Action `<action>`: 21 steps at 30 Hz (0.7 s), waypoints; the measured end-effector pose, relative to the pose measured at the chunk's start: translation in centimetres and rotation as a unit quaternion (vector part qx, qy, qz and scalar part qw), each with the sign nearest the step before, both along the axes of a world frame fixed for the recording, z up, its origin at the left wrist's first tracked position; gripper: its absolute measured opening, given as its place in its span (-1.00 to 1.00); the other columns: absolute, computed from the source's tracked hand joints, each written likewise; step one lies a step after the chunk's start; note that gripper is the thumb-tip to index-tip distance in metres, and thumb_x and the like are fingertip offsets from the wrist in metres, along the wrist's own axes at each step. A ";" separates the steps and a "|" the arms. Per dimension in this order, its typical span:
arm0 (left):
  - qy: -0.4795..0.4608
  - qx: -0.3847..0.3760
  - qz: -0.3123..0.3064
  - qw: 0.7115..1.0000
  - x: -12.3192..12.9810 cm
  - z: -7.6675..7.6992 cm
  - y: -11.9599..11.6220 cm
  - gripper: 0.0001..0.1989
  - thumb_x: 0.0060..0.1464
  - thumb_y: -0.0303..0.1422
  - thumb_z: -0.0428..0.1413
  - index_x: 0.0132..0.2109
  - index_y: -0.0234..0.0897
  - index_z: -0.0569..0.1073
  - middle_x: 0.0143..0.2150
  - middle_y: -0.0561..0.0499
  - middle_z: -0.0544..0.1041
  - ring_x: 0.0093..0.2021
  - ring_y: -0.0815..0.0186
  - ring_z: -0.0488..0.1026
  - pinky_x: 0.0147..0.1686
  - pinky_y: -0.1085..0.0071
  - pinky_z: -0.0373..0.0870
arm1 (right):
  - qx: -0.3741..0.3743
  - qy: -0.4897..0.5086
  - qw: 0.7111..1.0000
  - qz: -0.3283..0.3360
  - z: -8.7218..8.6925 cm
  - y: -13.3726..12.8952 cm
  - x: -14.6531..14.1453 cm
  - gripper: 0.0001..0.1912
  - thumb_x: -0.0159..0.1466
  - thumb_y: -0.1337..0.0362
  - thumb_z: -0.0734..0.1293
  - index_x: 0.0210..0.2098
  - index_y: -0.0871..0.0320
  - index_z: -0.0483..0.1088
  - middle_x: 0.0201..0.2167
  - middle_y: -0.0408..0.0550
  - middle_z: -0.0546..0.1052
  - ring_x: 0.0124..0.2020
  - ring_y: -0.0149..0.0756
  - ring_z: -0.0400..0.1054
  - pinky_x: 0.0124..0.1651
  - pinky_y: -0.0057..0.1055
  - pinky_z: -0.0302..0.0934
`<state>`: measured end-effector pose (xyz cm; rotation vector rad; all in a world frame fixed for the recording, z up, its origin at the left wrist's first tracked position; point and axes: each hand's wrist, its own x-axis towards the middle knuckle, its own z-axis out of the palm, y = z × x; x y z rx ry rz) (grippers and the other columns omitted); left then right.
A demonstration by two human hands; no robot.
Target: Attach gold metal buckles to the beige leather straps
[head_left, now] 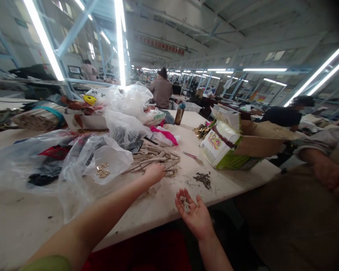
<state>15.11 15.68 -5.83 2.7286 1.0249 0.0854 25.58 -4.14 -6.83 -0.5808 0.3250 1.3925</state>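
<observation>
"120" on carton [228, 150]; Chinese characters on overhead banner [168, 47], mostly blurred.

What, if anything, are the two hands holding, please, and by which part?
Small pale pieces lie loose on the upturned right hand, not pinched; the left hand is at the beige straps, but its grip cannot be told.

Tube lights [119, 41] glare overhead (the left ones blown white); the desk [141, 209] is softly lit, dark beneath, and the view stretches at its edges.
</observation>
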 end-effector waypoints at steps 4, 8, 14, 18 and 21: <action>0.022 0.029 0.061 0.997 2.3 -1.2 0.5 -0.72 0.19 -0.25 0.02 -0.06 -0.36 0.37 -0.07 -0.10 0.42 -0.07 0.18 0.38 -0.07 0.12 0.33 | 0.021 0.017 1.000 -0.015 0.4 0.3 0.6 -0.57 0.37 0.17 0.04 -0.16 0.36 0.41 -0.21 0.12 0.52 -0.01 -0.15 0.36 -0.03 -0.14 0.34; 0.027 0.045 0.070 0.996 1.4 -1.2 0.9 -0.75 0.20 -0.26 0.02 -0.10 -0.36 0.39 -0.12 -0.08 0.45 -0.11 0.21 0.41 -0.09 0.15 0.35 | -0.017 0.062 0.998 0.010 -1.3 1.0 0.9 -0.67 0.37 0.41 0.04 -0.24 0.35 0.41 -0.30 0.06 0.51 -0.25 -0.42 0.44 -0.26 -0.49 0.40; 0.046 0.035 0.081 0.995 -1.4 -1.0 2.3 -0.78 0.20 -0.28 0.02 -0.11 -0.35 0.40 -0.16 -0.05 0.47 -0.17 0.26 0.44 -0.13 0.19 0.40 | 0.063 0.078 0.990 0.103 -4.9 2.9 0.8 -0.77 0.08 0.61 0.38 -0.32 0.24 0.42 -0.54 -0.25 0.42 -0.74 -0.73 0.08 -0.75 -0.76 -0.11; 0.064 0.003 0.090 0.994 -2.7 -1.6 3.2 -0.77 0.21 -0.27 0.01 -0.12 -0.36 0.41 -0.21 -0.04 0.49 -0.23 0.29 0.46 -0.20 0.24 0.43 | 0.129 0.052 0.977 0.161 -6.1 3.9 0.5 -0.63 -0.11 0.47 0.54 -0.31 0.18 0.44 -0.67 -0.42 0.27 -0.77 -0.75 -0.06 -0.74 -0.72 -0.28; 0.068 -0.011 0.086 0.994 -3.2 -1.9 3.6 -0.75 0.22 -0.26 -0.01 -0.14 -0.36 0.42 -0.22 -0.05 0.50 -0.23 0.28 0.46 -0.20 0.24 0.43 | 0.175 0.020 0.967 0.182 -6.9 4.5 0.7 -0.71 -0.03 0.34 0.52 -0.31 0.15 0.43 -0.74 -0.46 0.10 -0.77 -0.72 -0.10 -0.72 -0.68 -0.36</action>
